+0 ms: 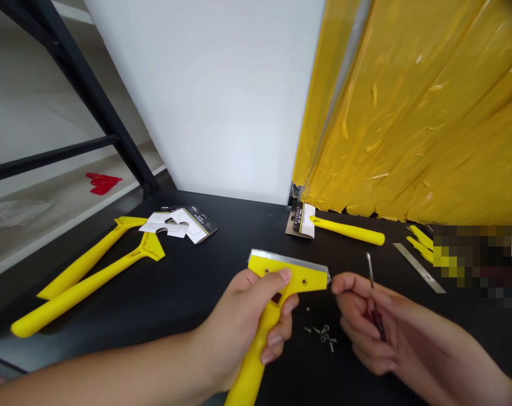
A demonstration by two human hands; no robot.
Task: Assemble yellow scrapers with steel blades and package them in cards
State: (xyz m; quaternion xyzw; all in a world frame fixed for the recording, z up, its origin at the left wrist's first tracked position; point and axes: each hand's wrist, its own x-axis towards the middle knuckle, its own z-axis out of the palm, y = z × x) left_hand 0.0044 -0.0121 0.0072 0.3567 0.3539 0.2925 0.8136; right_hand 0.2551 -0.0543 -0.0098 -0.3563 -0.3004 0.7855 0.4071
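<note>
My left hand (256, 307) is closed round the handle and neck of a yellow scraper (296, 277), its thumb pressed flat on the head. A silvery blade strip runs along the scraper's top edge, and two small holes show in the yellow head. My right hand (366, 321) is closed with a thin screwdriver (370, 270) held across the palm, its metal tip pointing up. The right fingertips are at the right end of the scraper's head, by a small metal tip there. Several small screws (325, 334) lie on the black table (188, 299) below the head.
Two yellow scraper handles (91, 276) lie at the left beside printed cards (188, 225). Farther back, another yellow scraper (349, 230) sits in its card. A flat metal blade (419, 268) and yellow strips (420, 242) lie at the right. Yellow plastic sheeting (429, 113) hangs behind.
</note>
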